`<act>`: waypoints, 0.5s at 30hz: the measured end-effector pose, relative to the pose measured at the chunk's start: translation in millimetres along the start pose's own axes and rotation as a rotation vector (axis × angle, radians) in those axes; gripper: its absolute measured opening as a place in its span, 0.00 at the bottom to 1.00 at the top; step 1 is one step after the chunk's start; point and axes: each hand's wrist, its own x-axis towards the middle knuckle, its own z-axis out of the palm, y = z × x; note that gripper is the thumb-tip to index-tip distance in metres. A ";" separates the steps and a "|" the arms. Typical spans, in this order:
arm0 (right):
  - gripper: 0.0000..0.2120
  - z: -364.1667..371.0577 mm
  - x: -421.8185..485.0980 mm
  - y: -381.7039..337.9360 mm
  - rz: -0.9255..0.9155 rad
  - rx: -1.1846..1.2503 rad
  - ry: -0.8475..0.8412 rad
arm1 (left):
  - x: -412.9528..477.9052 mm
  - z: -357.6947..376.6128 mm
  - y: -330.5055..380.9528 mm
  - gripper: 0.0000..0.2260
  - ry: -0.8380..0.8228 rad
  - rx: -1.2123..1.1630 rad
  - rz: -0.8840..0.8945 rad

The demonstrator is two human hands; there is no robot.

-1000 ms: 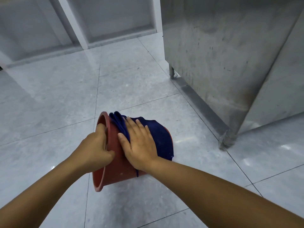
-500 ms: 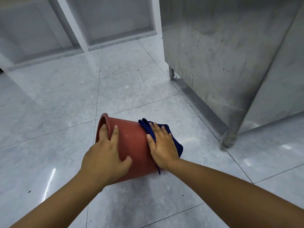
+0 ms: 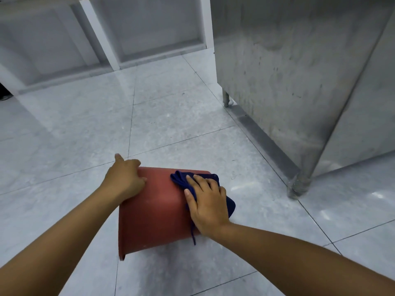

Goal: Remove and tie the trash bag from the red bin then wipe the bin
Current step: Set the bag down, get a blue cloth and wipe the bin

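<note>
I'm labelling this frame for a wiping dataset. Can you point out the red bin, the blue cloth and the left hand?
red bin (image 3: 156,212), head view, on its bare outer side wall.
blue cloth (image 3: 181,180), head view, on the bunched fold beyond the fingertips.
left hand (image 3: 126,178), head view, on the back of the hand.

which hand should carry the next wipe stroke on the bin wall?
Right. The right hand already lies flat on the blue cloth, pressed against the red bin wall. The left hand holds the tilted bin steady and has no cloth.
</note>
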 end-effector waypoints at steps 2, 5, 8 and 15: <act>0.23 -11.7 7.7 -6.7 0.095 0.105 0.064 | -6.7 -0.3 -5.9 0.20 -0.010 -0.093 -0.021; 0.24 -37.1 28.3 -22.5 0.365 0.494 0.114 | -22.9 -5.0 -10.4 0.19 0.005 -0.206 -0.001; 0.22 -63.0 48.0 -45.6 0.458 0.753 0.153 | -42.2 -6.5 -7.7 0.19 0.044 -0.270 0.043; 0.24 -63.0 52.2 -107.1 0.153 0.924 -0.037 | -79.2 3.9 22.8 0.14 0.224 -0.257 0.455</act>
